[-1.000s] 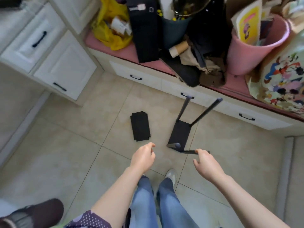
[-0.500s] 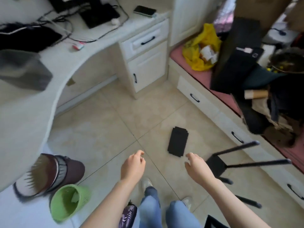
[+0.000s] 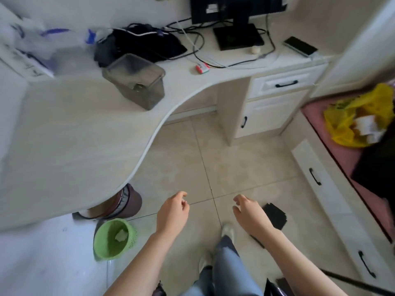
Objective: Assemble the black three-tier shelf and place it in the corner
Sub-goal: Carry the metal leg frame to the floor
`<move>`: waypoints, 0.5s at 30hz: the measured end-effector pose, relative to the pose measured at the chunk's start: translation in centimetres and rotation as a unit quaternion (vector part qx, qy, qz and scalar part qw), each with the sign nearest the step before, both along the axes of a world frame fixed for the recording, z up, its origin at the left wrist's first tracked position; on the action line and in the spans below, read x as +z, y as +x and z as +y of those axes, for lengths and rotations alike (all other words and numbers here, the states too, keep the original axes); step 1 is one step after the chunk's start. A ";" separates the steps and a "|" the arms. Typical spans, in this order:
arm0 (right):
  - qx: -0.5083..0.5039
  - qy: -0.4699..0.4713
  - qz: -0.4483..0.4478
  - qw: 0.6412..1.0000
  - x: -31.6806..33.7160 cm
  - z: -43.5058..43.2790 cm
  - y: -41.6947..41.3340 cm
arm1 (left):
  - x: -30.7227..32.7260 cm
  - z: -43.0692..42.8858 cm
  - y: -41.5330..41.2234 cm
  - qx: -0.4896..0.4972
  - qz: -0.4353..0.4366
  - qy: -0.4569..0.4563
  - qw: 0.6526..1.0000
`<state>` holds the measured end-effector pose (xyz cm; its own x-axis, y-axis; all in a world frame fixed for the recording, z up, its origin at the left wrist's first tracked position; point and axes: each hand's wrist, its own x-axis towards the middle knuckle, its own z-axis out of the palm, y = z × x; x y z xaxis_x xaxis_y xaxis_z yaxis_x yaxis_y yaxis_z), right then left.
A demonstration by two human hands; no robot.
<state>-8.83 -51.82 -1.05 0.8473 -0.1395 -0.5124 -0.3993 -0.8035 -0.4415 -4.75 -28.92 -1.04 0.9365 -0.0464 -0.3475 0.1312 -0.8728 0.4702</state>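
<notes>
1. Head view: within the last second the camera has swung left, from the cushioned bench (image 3: 316, 116) to the curved desk (image 3: 85, 135), and the right hand (image 3: 249, 214) has released the shelf frame.
2. Only one black pole (image 3: 350, 282) shows, at the near right edge. A loose black shelf panel (image 3: 275, 214) lies on the floor, just right of the right hand.
3. Judgement: assembly is paused and the tiers are unfitted.
4. Grip: the left hand (image 3: 172, 212) and right hand are empty, with fingers loosely curled, touching nothing.

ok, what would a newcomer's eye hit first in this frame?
Two empty hands, left hand and right hand, hang over the tiled floor at bottom centre. Next, the green basket by the curved desk at lower left and the yellow bag on the pink bench at right.
</notes>
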 end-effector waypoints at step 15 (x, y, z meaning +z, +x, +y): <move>0.212 0.022 -0.033 0.977 3.1 4.1 24.0 | 3.9 2.2 17.1 0.199 -0.058 -0.004 0.978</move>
